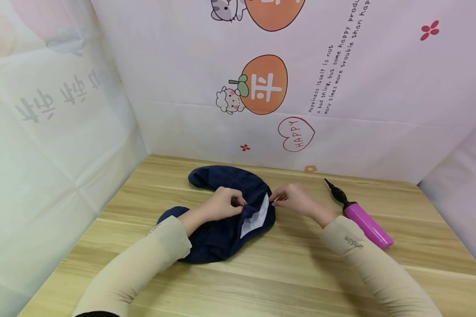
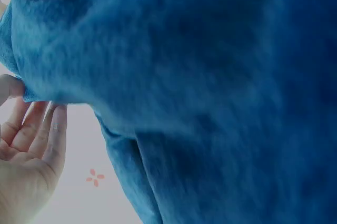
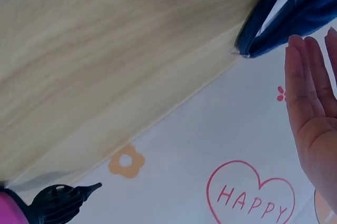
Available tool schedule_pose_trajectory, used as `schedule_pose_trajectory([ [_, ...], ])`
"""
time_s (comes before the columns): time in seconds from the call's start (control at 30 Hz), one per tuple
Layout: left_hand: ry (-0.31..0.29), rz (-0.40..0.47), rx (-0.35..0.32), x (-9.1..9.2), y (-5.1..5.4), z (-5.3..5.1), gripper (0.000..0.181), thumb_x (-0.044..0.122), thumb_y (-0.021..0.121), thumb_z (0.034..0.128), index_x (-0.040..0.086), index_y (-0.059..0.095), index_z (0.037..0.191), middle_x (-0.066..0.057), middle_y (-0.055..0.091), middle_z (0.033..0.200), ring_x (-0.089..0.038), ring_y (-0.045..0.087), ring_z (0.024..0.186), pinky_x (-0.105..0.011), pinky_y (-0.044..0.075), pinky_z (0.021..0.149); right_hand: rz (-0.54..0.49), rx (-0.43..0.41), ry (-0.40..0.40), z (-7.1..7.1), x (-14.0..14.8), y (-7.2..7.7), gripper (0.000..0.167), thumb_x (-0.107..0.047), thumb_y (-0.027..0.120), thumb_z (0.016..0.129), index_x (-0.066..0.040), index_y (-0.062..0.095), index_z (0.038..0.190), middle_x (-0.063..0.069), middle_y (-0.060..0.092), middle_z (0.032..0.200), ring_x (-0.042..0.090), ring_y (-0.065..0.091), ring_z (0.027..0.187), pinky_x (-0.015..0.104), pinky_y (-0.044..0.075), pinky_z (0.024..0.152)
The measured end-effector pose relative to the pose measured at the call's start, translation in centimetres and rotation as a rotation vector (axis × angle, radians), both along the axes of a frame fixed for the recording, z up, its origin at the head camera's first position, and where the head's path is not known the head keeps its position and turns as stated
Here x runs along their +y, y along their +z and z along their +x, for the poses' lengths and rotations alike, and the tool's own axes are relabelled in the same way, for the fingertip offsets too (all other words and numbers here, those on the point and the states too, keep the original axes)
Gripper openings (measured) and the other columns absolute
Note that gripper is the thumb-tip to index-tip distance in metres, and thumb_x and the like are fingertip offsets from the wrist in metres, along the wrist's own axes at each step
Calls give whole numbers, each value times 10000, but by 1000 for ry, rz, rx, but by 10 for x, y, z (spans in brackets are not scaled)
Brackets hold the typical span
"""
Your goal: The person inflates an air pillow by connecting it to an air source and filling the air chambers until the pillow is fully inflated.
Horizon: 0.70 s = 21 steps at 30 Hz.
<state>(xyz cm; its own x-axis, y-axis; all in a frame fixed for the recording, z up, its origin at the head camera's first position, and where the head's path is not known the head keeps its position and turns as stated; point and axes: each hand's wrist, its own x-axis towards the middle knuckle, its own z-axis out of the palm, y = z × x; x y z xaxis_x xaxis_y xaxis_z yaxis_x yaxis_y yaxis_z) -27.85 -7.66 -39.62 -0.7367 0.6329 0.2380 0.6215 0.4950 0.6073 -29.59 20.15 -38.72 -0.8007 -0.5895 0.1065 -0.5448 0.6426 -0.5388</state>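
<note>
A navy blue, plush U-shaped neck pillow [image 1: 222, 246] lies on the table, its curve toward the right. A slit along the curve lies open and shows white material [image 1: 257, 220] inside. My left hand [image 1: 224, 204] pinches the fabric on the slit's left side between thumb and fingertips; in the left wrist view the blue plush [image 2: 174, 66] fills most of the picture. At the slit's other edge, my right hand [image 1: 295, 199] pinches the rim with its fingertips. The right wrist view shows several of its fingers [image 3: 303, 82] fairly straight; its thumb is out of sight there.
A hand pump [image 1: 366, 222] with a pink barrel and black nozzle lies to the right of my right hand. The wooden table [image 1: 262, 286] meets a printed white cloth [image 1: 182, 88] at its back edge. More cloth hangs at both sides.
</note>
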Motion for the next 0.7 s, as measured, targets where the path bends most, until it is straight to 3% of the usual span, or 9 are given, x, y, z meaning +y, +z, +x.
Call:
schedule_pose_trajectory([
  [0.17, 57, 0, -10, -11, 3, -3, 90, -9, 723, 882, 75, 736, 913, -24, 756, 958, -135, 708, 864, -266, 555, 788, -15, 1, 51, 2, -11, -6, 68, -9, 743, 913, 6, 777, 969, 73, 760, 949, 177, 709, 845, 323, 564, 730],
  [0.37, 76, -34, -67, -19, 3, -3, 91, -13, 716, 893, 76, 724, 909, -36, 742, 965, -174, 716, 905, -307, 565, 811, 48, 22, 62, 4, -31, -13, 63, -29, 740, 912, -22, 787, 954, 36, 759, 916, 118, 658, 795, 304, 543, 710],
  [0.5, 76, -124, -88, -18, 1, -4, 92, 15, 705, 929, 107, 703, 920, -24, 723, 993, -189, 711, 953, -331, 563, 830, 74, 33, 58, 4, -42, -18, 80, -22, 742, 909, -30, 785, 976, 41, 755, 926, 127, 669, 811, 300, 553, 725],
  [0.7, 79, -300, -48, -11, 4, -1, 74, 83, 711, 960, 157, 714, 965, 3, 702, 1001, -147, 655, 878, -355, 544, 783, 73, 108, 96, 3, -51, -25, 63, 15, 759, 873, -33, 767, 912, 51, 737, 871, 124, 668, 814, 295, 558, 745],
])
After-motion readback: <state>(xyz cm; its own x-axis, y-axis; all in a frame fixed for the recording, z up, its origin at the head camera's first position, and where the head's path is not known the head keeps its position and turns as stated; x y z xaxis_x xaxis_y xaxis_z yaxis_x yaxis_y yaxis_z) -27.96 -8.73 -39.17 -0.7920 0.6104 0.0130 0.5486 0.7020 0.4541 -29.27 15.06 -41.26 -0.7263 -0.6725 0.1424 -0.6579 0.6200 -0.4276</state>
